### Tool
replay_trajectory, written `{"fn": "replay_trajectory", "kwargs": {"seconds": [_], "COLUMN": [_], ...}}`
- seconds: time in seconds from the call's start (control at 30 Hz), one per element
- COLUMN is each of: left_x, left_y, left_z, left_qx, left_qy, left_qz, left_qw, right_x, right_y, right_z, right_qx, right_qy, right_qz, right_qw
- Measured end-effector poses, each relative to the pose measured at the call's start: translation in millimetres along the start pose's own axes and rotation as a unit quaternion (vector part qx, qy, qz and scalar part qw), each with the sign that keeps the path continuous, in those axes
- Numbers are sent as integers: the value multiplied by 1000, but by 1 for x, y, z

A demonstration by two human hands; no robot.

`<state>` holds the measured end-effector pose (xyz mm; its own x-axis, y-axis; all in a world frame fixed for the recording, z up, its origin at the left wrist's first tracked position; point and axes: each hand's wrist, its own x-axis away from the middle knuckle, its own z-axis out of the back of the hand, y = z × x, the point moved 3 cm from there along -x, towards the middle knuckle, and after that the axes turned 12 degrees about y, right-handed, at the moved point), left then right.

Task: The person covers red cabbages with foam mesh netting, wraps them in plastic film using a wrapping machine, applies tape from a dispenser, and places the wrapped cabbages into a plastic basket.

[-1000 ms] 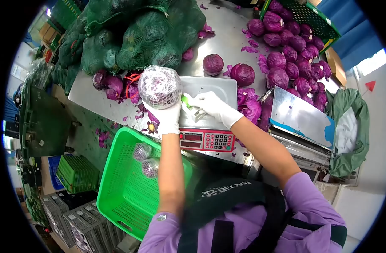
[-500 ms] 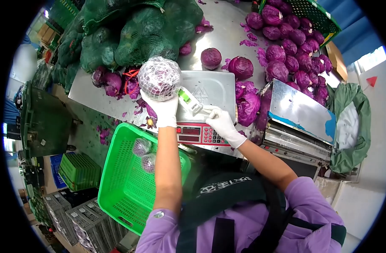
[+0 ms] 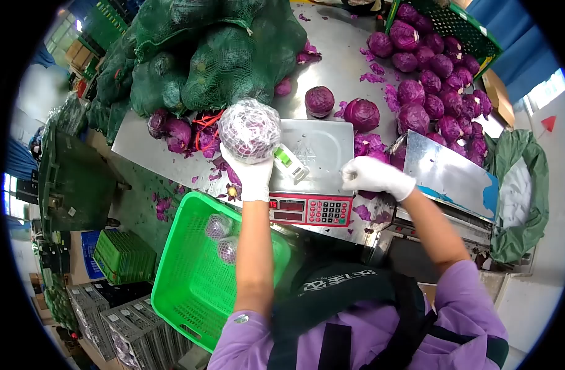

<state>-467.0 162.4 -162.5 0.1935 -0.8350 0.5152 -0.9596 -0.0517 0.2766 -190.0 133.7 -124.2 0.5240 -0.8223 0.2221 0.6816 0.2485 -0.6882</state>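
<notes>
White-gloved, my left hand point(image 3: 253, 177) holds a net-wrapped purple cabbage point(image 3: 249, 131) from below, at the left edge of the scale's metal plate point(image 3: 325, 148). Against the cabbage's right side is a white and green device point(image 3: 291, 163), whose attachment I cannot make out. My right hand point(image 3: 376, 177), also gloved, is over the plate's right edge with its fingers curled; whether anything small is in them is hidden. The scale's red keypad panel point(image 3: 311, 209) faces me. Two loose cabbages point(image 3: 319, 101) lie behind the plate.
A green basket point(image 3: 196, 277) with two netted cabbages stands below left. Green net sacks point(image 3: 227, 68) fill the table's back left. Many bare cabbages point(image 3: 439, 92) are piled at the right beside a green crate point(image 3: 449, 31). A slanted metal machine point(image 3: 449, 169) stands right of the scale.
My right hand has left the white and green device and moved right. The device now shows fully beside the cabbage, which my left hand still holds. The whole view has shifted slightly.
</notes>
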Motion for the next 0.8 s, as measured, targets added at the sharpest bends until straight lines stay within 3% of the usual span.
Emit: {"fn": "replay_trajectory", "kwargs": {"seconds": [0.1, 0.17, 0.23, 0.3, 0.4, 0.53, 0.6, 0.7, 0.8], "left_x": [12, 34, 50, 67, 80, 117, 113, 125, 122], "left_y": [0, -3, -7, -17, -36, -58, -66, -71, -76], "left_z": [2, -8, -12, -12, -6, -13, 3, 6, 17], "left_qx": [-26, -21, -49, -55, -87, -115, -88, -23, -44], "left_qy": [-36, -69, -96, -99, -132, -135, -163, -177, -191], "left_qz": [-18, 5, 3, 25, 31, 26, 55, 97, 97], "left_qw": [999, 997, 994, 993, 987, 984, 981, 979, 976], "right_x": [16, 24, 26, 31, 28, 24, 20, 32, 31], "right_y": [-47, -94, -133, -174, -214, -225, -219, -215, -209], "right_z": [58, 89, 109, 119, 124, 121, 118, 111, 102], "right_qx": [45, -9, -14, -81, -61, -37, 6, 2, -8], "right_qy": [-54, -100, -135, -129, -138, -145, -118, -65, -64], "right_qz": [11, -24, 29, 34, 45, 67, 199, 175, 184], "right_qw": [997, 995, 990, 988, 988, 987, 973, 982, 981]}}
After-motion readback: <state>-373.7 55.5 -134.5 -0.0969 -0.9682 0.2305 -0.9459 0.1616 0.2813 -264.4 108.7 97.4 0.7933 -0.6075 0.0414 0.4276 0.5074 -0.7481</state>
